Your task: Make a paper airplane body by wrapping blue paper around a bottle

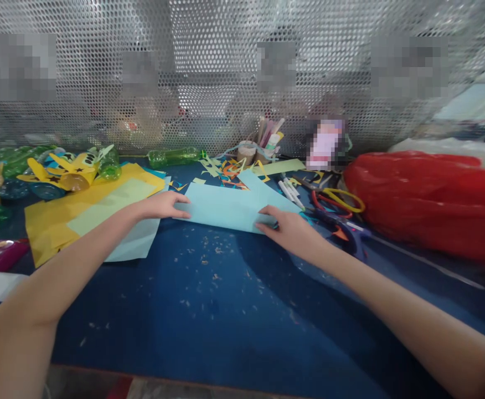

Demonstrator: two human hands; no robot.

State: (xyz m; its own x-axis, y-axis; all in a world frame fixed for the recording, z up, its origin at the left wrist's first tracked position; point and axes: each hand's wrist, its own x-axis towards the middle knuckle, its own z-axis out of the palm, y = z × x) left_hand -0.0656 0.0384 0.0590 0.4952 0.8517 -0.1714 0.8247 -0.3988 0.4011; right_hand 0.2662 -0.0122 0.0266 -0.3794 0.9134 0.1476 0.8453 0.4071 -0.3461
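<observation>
A light blue sheet of paper (pixel 221 205) is held between my two hands just above the blue tabletop (pixel 209 310). My left hand (pixel 165 205) pinches its left end between thumb and fingers. At the right end, my right hand (pixel 282 224) grips the near edge, with some of its fingers tucked behind the sheet. Another light blue piece of paper (pixel 267 191) lies behind it. Under my left forearm are a yellow sheet (pixel 49 224), a pale green sheet (pixel 113 208) and a further pale blue sheet (pixel 137 246).
On the right are red-handled scissors (pixel 329 205), a blue glue gun (pixel 342 224), white markers (pixel 290 191) and a red plastic bag (pixel 425 205). Paper scraps (pixel 230 172), a green bottle (pixel 174 157) and a phone (pixel 325 144) lie toward the perforated metal screen (pixel 217 72). Yellow paper flowers (pixel 68 169) sit left.
</observation>
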